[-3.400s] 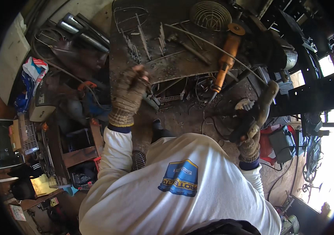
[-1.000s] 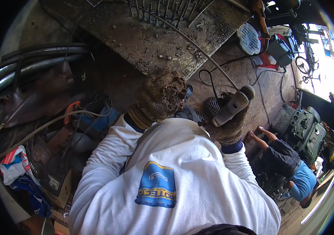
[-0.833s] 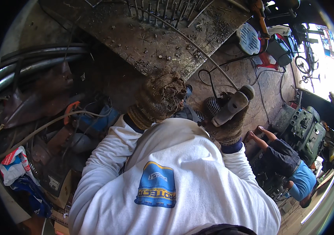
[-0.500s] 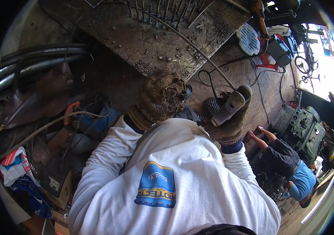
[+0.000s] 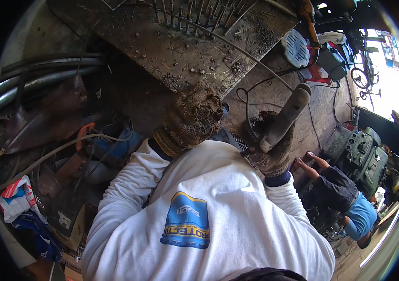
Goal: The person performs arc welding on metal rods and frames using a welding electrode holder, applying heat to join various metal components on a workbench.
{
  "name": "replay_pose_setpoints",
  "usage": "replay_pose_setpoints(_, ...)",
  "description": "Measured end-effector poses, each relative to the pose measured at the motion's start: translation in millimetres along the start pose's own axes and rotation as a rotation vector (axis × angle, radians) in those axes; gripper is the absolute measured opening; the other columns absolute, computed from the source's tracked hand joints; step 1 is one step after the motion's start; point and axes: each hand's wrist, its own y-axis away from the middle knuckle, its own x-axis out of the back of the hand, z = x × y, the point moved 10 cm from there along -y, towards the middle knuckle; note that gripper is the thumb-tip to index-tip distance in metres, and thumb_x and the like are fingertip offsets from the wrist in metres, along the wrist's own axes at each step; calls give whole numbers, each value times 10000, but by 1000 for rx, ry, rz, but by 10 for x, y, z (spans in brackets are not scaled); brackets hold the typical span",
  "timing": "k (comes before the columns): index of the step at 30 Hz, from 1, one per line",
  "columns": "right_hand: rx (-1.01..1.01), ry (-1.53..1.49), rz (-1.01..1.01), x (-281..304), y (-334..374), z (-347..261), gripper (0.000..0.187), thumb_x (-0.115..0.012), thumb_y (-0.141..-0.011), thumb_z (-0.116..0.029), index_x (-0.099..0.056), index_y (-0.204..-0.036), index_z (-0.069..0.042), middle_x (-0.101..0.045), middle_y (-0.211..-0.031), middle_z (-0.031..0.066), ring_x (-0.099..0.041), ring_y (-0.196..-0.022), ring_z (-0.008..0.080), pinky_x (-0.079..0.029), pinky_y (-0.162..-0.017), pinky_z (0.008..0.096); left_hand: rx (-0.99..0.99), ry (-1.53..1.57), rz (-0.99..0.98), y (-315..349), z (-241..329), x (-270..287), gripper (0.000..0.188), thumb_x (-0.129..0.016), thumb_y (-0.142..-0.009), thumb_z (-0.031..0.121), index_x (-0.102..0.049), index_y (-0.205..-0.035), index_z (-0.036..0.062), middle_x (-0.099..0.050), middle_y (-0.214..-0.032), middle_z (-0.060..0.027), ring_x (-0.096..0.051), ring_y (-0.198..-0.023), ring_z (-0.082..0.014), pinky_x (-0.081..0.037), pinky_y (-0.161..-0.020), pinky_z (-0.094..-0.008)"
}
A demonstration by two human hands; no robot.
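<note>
My right hand (image 5: 274, 157), in a worn brown knit glove, is closed around a greyish welding electrode holder (image 5: 286, 117). From the holder's far end a long thin welding rod (image 5: 241, 50) runs up and left, over the metal table. Beside the holder, near my fingers, sits a dark ribbed piece, partly hidden. My left hand (image 5: 192, 117) wears a similar, badly frayed glove and is curled into a fist just below the table's near corner. Whatever its fingers may hold is hidden from view.
The rusty metal table (image 5: 176, 61) bears several upright rods (image 5: 199, 16) and scattered bits. Black cable (image 5: 246, 100) loops right of its corner. A stool (image 5: 295, 49) stands beyond. Hoses, a bag (image 5: 19, 199) and tools crowd the left. At right, a person (image 5: 344, 196) bends near a green machine (image 5: 365, 154).
My right hand has turned the electrode holder, its far end moving up and right. The welding rod has shifted along with it. My left hand stays in place.
</note>
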Motion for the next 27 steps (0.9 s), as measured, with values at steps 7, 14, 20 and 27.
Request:
replay_pose_setpoints(7, 15, -233, -171, -196, 140, -110, 700, -635, -912, -624, -498, -1372, -116, -579, -1270, 119, -592, -1111, 272, -471, -1053, 457, 99, -65, 9, 184, -21, -280, 568, -622, -939, 438, -572, -1359, 58, -543, -1375, -191, -530, -1285, -386, -412, -1117, -572)
replay_pose_setpoints(14, 434, 598, -129, -302, 211, -573, 782, -684, -839, -596, -467, -1402, -98, -544, -1349, 127, -543, -1208, 289, -439, -1079, 487, 60, 331, 324, -187, -137, 355, 495, -664, -906, 360, -607, -1279, 41, -595, -1257, -190, -605, -1181, -379, -503, -1037, -554)
replay_pose_setpoints(20, 654, 760, -199, -871, 158, -1424, 1069, -857, -677, -356, -275, -1512, -30, -433, -1487, 175, -428, -1367, 299, -352, -1149, 454, 68, 58, 433, -5, -30, 60, 452, -497, -1012, 430, -659, -1220, 64, -666, -1132, -181, -679, -1006, -320, -593, -876, -481)
replay_pose_setpoints(27, 662, 663, -268, -1221, 10, -1904, 1248, -942, -604, -156, -188, -1584, 8, -372, -1572, 192, -357, -1468, 292, -302, -1193, 421, 30, 166, 292, -196, -106, 284, 496, -587, -929, 385, -609, -1321, 82, -592, -1341, -137, -578, -1251, -338, -459, -1079, -536)
